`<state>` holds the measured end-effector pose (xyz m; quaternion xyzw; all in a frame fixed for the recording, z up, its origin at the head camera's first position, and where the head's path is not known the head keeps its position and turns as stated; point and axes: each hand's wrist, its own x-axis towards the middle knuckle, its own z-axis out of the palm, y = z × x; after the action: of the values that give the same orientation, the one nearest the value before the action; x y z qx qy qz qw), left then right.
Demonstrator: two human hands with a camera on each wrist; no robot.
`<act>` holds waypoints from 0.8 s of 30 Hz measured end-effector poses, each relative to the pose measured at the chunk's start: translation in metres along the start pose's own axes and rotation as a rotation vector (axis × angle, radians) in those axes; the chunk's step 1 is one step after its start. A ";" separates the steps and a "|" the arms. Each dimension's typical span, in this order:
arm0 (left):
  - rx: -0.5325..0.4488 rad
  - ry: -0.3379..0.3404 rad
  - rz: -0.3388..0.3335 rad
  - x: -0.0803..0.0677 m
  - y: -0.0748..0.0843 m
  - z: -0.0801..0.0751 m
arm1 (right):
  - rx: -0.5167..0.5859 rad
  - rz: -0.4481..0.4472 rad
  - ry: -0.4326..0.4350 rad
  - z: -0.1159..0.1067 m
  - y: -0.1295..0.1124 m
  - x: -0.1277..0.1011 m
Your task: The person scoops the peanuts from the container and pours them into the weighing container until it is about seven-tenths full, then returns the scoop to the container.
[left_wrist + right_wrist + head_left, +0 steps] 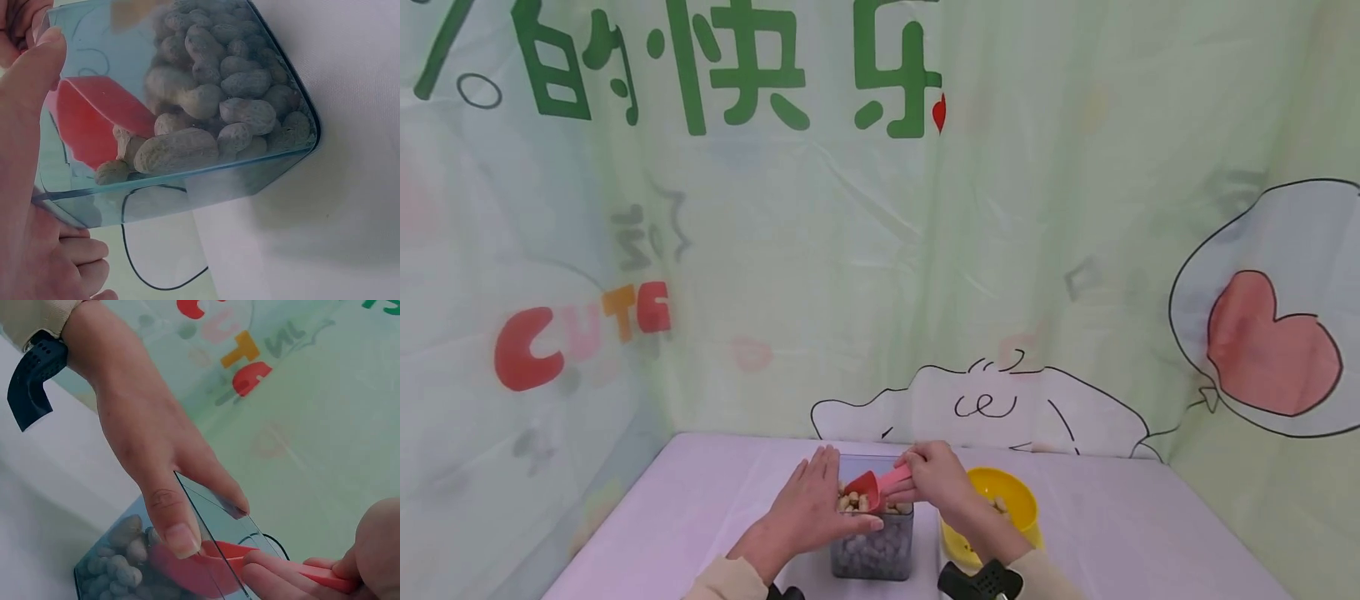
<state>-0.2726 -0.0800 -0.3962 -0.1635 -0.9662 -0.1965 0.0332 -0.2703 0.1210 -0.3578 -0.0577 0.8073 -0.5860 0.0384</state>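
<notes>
A clear square container [872,546] with peanuts [194,87] in their shells stands in front of me. My left hand [808,508] holds it at the left side, with the thumb along the near rim and the other fingers stretched along the left wall. My right hand [940,477] grips the handle of a red-pink scoop [865,485] from above the container's right rim. The scoop's bowl is inside, tilted down against the peanuts, as the left wrist view shows through the wall. Part of the handle is hidden by the right fingers.
A yellow bowl [1028,502] with some peanuts [999,505] in it is on the right, partly covered by my right forearm. Everything stands on a pale cloth-covered table [1120,517]. A printed curtain [880,250] hangs behind and at both sides.
</notes>
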 end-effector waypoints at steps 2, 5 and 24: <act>0.006 -0.002 0.001 0.000 0.000 0.000 | -0.015 0.004 -0.010 0.002 -0.002 0.000; 0.016 -0.002 0.011 -0.001 0.000 0.000 | -0.063 -0.009 -0.038 0.006 -0.006 0.001; 0.014 0.009 0.045 -0.004 0.000 -0.001 | -0.024 0.038 -0.115 -0.006 -0.006 -0.003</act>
<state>-0.2692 -0.0818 -0.3957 -0.1841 -0.9634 -0.1898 0.0431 -0.2680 0.1248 -0.3501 -0.0765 0.8117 -0.5712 0.0951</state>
